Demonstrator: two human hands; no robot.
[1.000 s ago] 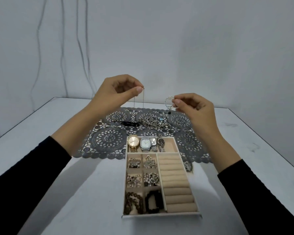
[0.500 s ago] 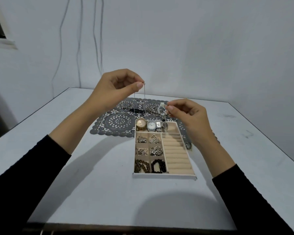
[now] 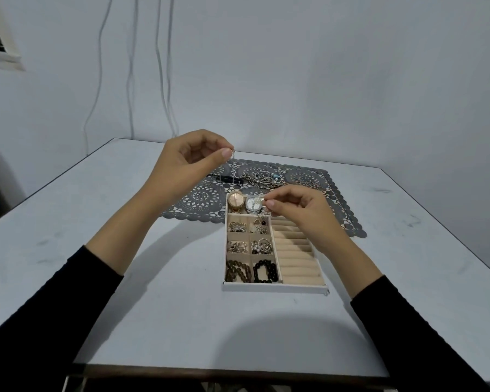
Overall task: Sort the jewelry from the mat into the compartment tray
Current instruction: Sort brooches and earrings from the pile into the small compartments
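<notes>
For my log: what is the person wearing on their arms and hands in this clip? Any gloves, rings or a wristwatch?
Both arms are in plain black long sleeves. The left sleeve and right sleeve end partway up the forearm, leaving the wrists bare. The left hand and right hand are ungloved. No ring, watch or bracelet shows on either, and the fabric has no visible logo or marking.

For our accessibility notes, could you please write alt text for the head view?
The left hand pinches a thin chain above the mat; the right hand pinches a small piece over the tray, near its watches. More jewelry lies on the mat.
</notes>
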